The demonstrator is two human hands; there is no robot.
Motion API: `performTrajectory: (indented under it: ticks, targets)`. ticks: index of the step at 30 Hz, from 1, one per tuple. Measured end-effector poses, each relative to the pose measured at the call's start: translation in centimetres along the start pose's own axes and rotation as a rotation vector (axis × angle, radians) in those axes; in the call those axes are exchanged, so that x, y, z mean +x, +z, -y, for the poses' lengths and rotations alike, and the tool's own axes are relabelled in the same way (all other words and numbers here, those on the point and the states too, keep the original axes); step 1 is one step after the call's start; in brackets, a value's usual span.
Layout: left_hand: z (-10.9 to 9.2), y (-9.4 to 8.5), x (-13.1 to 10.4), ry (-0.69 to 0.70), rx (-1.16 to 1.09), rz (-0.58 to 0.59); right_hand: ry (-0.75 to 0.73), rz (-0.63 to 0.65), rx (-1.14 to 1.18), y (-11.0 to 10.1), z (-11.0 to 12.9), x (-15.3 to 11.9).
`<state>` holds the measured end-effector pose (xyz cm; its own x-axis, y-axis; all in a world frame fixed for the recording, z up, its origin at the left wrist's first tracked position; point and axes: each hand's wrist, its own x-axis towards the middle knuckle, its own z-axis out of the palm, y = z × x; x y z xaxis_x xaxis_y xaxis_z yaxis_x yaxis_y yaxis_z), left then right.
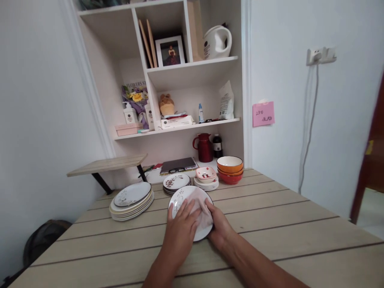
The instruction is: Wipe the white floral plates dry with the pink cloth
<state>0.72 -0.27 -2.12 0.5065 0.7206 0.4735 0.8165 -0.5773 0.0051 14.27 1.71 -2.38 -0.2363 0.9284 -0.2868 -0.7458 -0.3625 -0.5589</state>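
Left hand (181,226): open, palm down, fingers a bit spread over the plate (177,197) and the near-left part of the pale pink cloth (200,200). Right hand (221,226): closed on the plate's right rim, thumb on top against the cloth. Plate is at mid-desk (279,224), just this side of the patterned plate stack (177,182), slightly tilted as far as I can tell.

Hard to see: right fingers mostly hidden under the plate; left palm contact hidden by the hand's own back. Cloth and hands cover much of the plate's pattern. Both forearms cut off at the bottom edge. Dark bag-like object (45,240) at lower left is partly blocked by the desk; can't identify it.
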Motion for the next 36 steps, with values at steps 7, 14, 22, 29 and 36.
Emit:
performTrajectory:
  ticks: [7, 14, 22, 29, 36]
  targets:
    - [0.3, 0.5, 0.1, -0.217, 0.082, -0.128, -0.019, -0.019, 0.040, -0.3, 0.0, 0.4]
    - [0.2, 0.0, -0.4, -0.040, 0.063, -0.129, -0.027, 0.013, 0.100, -0.5, 0.9, 0.4]
    - [1.5, -0.8, -0.4, 0.090, 0.042, -0.225, -0.083, -0.105, 0.134, -0.7, 2.4, 0.6]
    - [-0.5, -0.3, -0.1, 0.327, -0.182, -0.144, -0.045, -0.023, 0.107, -0.7, 2.1, 0.5]
    - [0.7, -0.8, -0.7, 0.219, -0.201, -0.261, 0.002, 0.021, 0.066, -0.6, 1.3, 0.2]
